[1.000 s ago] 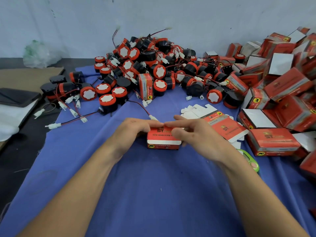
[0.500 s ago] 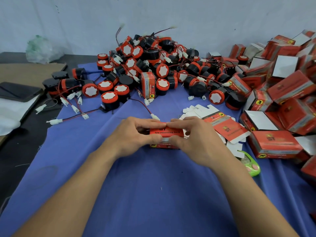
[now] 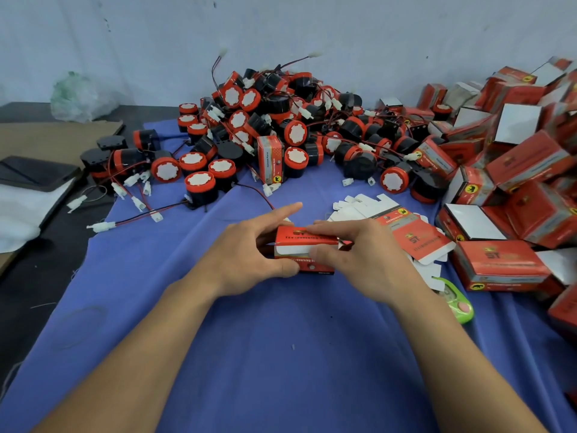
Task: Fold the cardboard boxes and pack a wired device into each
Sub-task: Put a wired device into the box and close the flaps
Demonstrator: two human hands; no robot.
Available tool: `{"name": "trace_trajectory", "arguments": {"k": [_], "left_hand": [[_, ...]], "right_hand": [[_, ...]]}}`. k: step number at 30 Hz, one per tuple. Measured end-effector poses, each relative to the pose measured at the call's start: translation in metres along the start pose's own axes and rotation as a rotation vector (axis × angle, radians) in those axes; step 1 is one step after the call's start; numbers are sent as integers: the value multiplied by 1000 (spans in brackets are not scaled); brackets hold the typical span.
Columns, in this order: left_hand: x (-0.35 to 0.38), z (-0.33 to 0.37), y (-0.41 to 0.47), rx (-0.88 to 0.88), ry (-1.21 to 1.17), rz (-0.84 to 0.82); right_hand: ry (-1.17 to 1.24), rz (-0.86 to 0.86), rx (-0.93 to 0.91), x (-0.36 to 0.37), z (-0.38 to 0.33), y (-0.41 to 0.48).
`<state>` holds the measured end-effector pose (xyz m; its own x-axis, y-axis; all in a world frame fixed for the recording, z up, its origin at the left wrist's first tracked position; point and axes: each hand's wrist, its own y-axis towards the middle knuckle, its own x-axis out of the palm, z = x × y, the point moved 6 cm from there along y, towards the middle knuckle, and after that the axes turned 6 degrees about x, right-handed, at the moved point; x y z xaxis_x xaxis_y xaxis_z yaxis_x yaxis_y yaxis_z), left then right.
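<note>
A small red cardboard box [image 3: 304,250] sits low over the blue cloth, held between both hands. My left hand [image 3: 249,251] grips its left end, thumb under the front edge and index finger stretched out over the top. My right hand [image 3: 356,254] holds the right end, fingers laid across the top and thumb pressing the white flap on the front. A big heap of red-and-black round wired devices [image 3: 281,126] lies behind. Flat unfolded box blanks [image 3: 406,226] lie just right of my hands.
A pile of folded red boxes [image 3: 515,170] fills the right side. One box stands upright [image 3: 270,159] at the heap's front. A green tool [image 3: 457,303] lies by my right wrist. Loose wires with white plugs [image 3: 131,220] trail left. Dark table, cardboard and a white cloth lie at left.
The box has been turned and tilted between my hands, so its white flap faces me. My left index finger has lifted and straightened. Both hands stay in the same place.
</note>
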<state>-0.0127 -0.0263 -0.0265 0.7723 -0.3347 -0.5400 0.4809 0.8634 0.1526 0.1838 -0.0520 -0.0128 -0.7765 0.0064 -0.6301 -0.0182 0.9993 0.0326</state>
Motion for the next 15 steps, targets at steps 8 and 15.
{"name": "trace_trajectory", "arguments": {"k": [8,15], "left_hand": [[0,-3,1,19,115,19],[-1,-1,1,5,48,74]], "right_hand": [[117,83,-32,-1,-4,-5],[175,58,42,3,-1,-5]]}}
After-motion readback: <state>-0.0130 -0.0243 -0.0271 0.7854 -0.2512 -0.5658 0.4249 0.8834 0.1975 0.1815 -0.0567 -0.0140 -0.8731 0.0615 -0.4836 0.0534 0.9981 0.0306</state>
